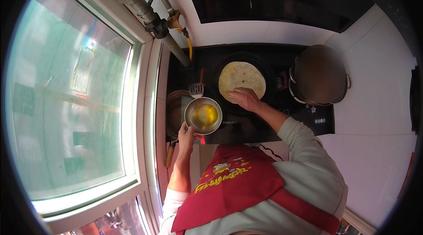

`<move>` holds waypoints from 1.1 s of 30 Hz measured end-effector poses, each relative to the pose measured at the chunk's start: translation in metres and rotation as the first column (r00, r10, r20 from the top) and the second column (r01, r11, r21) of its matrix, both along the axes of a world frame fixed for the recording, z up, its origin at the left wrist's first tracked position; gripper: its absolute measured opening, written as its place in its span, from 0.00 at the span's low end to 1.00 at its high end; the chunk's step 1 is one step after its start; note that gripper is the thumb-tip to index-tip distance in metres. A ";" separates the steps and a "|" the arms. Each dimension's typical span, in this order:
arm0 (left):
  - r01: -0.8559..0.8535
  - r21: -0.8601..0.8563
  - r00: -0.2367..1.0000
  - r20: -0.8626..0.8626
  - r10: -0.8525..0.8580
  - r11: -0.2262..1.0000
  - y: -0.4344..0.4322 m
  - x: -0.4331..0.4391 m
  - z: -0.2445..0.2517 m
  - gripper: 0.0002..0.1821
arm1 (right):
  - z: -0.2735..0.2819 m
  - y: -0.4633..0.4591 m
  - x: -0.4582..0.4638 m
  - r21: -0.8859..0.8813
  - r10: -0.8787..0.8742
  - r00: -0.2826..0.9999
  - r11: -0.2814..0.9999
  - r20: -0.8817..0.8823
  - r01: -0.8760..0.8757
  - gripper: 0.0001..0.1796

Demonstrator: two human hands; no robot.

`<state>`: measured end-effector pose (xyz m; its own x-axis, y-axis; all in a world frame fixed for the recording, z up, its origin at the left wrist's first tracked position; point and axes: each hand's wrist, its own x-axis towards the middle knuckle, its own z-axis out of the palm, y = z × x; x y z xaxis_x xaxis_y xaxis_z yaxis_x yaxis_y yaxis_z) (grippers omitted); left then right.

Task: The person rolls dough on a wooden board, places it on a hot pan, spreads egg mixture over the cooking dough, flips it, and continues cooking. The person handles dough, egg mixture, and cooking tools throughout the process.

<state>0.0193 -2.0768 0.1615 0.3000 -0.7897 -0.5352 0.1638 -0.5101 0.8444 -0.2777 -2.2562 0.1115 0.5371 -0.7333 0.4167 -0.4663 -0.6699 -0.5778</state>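
My left hand point(187, 138) grips the rim of a small round metal bowl point(191, 123), thumb on the near edge. Clear yellow liquid point(207, 114), which looks like oil, pools at the bottom of the bowl. A round, pale flatbread point(243, 76) lies flat in a dark frying pan point(270, 69). Over the bread's near edge is my right hand point(247, 98), its fingers bunched together and pointing left. Whether the fingertips pinch the bread or hold something small cannot be seen. A slotted spatula point(196, 90) rests just beyond the bowl.
Both hands are above a black glass cooktop point(257, 132). On its right stands a large two-handled pot point(319, 74), contents blurred. Partly under the bowl, at left, is another pan point(175, 116) with a wooden handle point(170, 155). Gas pipes point(142, 8) and a window point(79, 109) bound the left.
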 end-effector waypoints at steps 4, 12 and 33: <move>-0.017 0.004 1.000 -0.003 0.017 1.000 0.004 0.000 0.001 0.16 | 0.006 -0.043 -0.013 -0.052 -0.175 0.983 0.983 0.047 0.177 0.08; -0.044 0.026 0.999 0.003 0.044 0.999 0.013 -0.006 0.009 0.13 | -0.007 0.021 -0.025 -0.089 0.155 0.986 0.983 -0.054 -0.159 0.08; 0.016 -0.011 1.000 -0.014 -0.016 1.000 0.006 -0.025 0.004 0.15 | -0.008 0.022 -0.048 -0.085 0.144 0.984 0.985 -0.105 -0.154 0.07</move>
